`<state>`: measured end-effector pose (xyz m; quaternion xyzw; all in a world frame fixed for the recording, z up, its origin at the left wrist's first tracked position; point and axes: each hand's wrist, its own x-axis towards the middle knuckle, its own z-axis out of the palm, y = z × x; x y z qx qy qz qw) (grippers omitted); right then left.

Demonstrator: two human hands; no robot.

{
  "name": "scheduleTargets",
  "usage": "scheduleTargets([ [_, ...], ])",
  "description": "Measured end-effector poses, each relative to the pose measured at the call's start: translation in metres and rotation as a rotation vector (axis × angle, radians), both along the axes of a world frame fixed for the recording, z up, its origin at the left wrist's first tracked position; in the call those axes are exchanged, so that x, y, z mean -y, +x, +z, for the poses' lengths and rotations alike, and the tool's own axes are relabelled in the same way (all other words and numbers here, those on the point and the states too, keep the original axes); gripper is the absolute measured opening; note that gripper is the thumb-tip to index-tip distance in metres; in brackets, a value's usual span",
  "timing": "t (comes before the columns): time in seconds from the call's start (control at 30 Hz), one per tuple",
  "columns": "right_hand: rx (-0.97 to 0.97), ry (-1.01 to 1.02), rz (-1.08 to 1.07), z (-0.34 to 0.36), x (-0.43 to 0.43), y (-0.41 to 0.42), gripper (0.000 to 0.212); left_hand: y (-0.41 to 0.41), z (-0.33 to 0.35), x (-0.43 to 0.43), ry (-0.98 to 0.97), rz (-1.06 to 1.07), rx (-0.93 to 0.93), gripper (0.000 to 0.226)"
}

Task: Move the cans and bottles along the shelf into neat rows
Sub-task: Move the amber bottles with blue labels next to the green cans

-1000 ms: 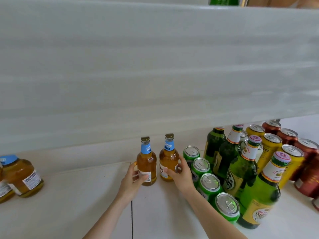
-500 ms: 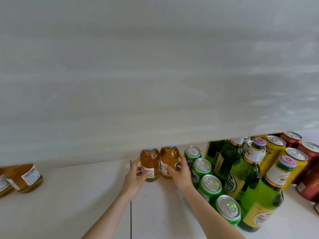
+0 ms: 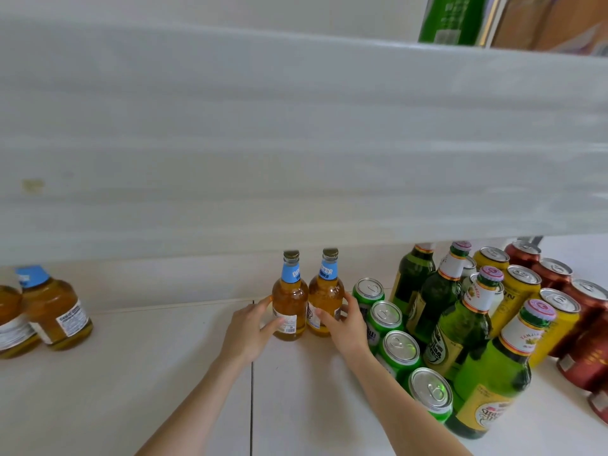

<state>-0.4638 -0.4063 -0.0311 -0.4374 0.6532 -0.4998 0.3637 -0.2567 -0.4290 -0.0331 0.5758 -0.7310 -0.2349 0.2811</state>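
Nearest, on the R side of the shelf (image 3: pixel 164 373): a row of four green cans (image 3: pixel 431 391) runs front to back, w/ a row of four green bottles (image 3: pixel 493 383) just beside it on the R. Beyond those are yellow cans (image 3: pixel 523 281), then red cans (image 3: pixel 589 307) at the R edge, partly cut off.

Mid-shelf, both forearms reach in from the bottom. The left grip (image 3: pixel 246 330) is wrapped round the left amber bottle (image 3: pixel 289 304), thumb across the front label, fingers curled round its L side. The right grip (image 3: pixel 345 327) holds the right amber bottle (image 3: pixel 325 297) the same way, thumb in front, fingers round the R side, close to the rearmost green can. Both amber bottles stand upright on the shelf, side by side, w/ blue neck labels and caps on. Can't tell if their bodies touch.

Far L, well apart: two amber jars (image 3: pixel 54 311) w/ labels, one w/ a blue lid.

Above: the white upper shelf board (image 3: pixel 296 143) fills most of the view. A green box (image 3: pixel 454 18) stands on top.
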Motion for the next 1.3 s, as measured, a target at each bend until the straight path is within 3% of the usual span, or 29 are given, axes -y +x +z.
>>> scheduleTargets([
  [0.23, -0.198, -0.036, -0.050, 0.007, -0.027, 0.008, 0.069, 0.016, 0.010, -0.030, -0.210, 0.031, 0.306, 0.056],
  [0.47, -0.759, -0.070, -0.024, 0.011, -0.071, 0.019, 0.069, 0.032, 0.021, -0.073, -0.374, 0.061, 0.578, 0.053],
  [0.7, -1.083, -0.064, -0.001, 0.006, -0.112, 0.033, 0.071, 0.050, 0.019, -0.107, -0.510, 0.064, 0.684, 0.053],
  [0.87, -1.189, -0.087, 0.020, 0.004, -0.134, 0.046, 0.071, 0.063, 0.013, -0.128, -0.536, 0.060, 0.698, 0.055],
  [1.3, -1.214, -0.025, 0.086, -0.004, -0.219, 0.099, 0.069, 0.124, 0.007, -0.222, -0.404, 0.088, 0.736, 0.058],
])
